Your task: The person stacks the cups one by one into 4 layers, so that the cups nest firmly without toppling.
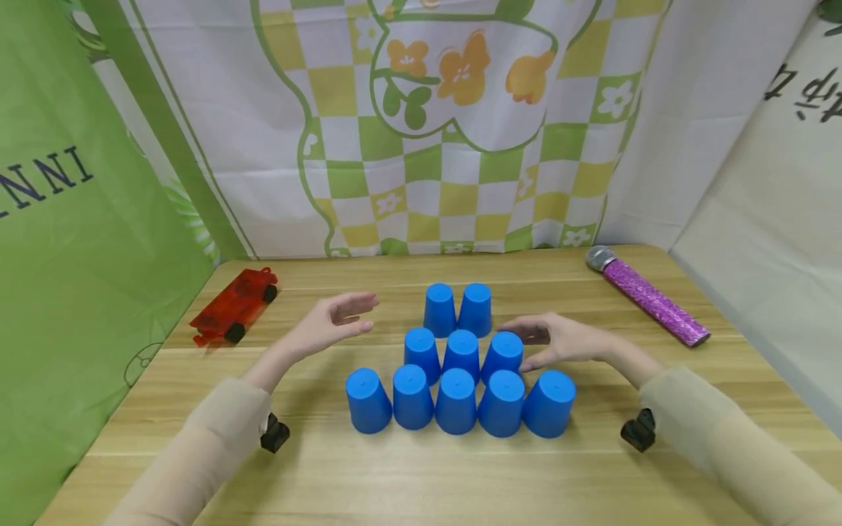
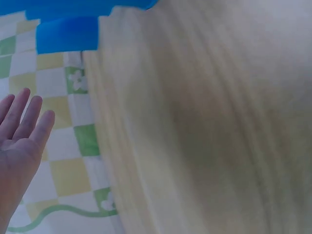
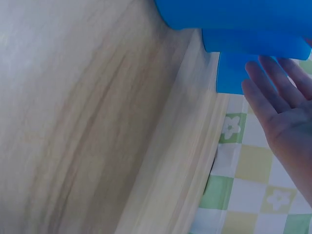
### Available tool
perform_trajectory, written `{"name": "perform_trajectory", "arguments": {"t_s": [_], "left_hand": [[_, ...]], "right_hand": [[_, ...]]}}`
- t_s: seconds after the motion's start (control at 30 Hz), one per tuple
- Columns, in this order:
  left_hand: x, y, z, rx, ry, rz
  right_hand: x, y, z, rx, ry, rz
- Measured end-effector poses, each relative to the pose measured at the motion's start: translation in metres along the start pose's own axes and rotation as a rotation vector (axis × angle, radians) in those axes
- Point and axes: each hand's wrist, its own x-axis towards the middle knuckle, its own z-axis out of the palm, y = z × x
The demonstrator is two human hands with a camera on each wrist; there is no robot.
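Note:
Upside-down blue cups stand in three rows on the wooden table. The front row has several cups (image 1: 456,402); three are in the middle row (image 1: 462,356), and two stand at the back (image 1: 440,310). My right hand (image 1: 559,340) is at the right end cup (image 1: 504,352) of the middle row, its thumb by the cup's side and its fingers reaching behind it. In the right wrist view that hand's fingers (image 3: 275,92) look extended; contact is unclear. Left of the cups, my left hand (image 1: 335,321) hovers with fingers loosely extended, holding nothing.
A red toy car-like object (image 1: 233,307) with black wheels lies at the table's left. Toward the far right is a microphone (image 1: 647,299) with a glittery purple handle. Printed cloth (image 1: 421,190) hangs behind the table (image 1: 421,482), with more fabric at both sides.

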Motion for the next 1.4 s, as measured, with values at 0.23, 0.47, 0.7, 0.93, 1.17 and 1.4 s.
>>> {"name": "perform_trajectory", "arguments": {"t_s": [0.23,0.47,0.7,0.93,1.17,1.4], "left_hand": [[-0.001,-0.009,0.017,-0.010,-0.092,-0.030],[0.005,-0.008,0.031,-0.002,-0.135,-0.029],[0.013,-0.003,0.040,-0.006,-0.178,-0.004],[0.020,0.001,0.046,0.011,-0.195,0.018],[0.026,0.005,0.047,0.059,-0.202,0.035],[0.027,0.006,0.052,0.041,-0.220,0.039]], "right_hand": [[0.001,-0.001,0.004,-0.002,0.028,-0.024],[0.002,0.001,0.008,0.032,0.063,-0.021],[0.002,0.003,0.012,0.070,0.098,-0.006],[0.002,0.003,0.014,0.096,0.119,0.000],[0.000,0.004,0.014,0.079,0.171,0.021],[-0.008,0.007,0.006,0.044,0.263,0.024]]}}
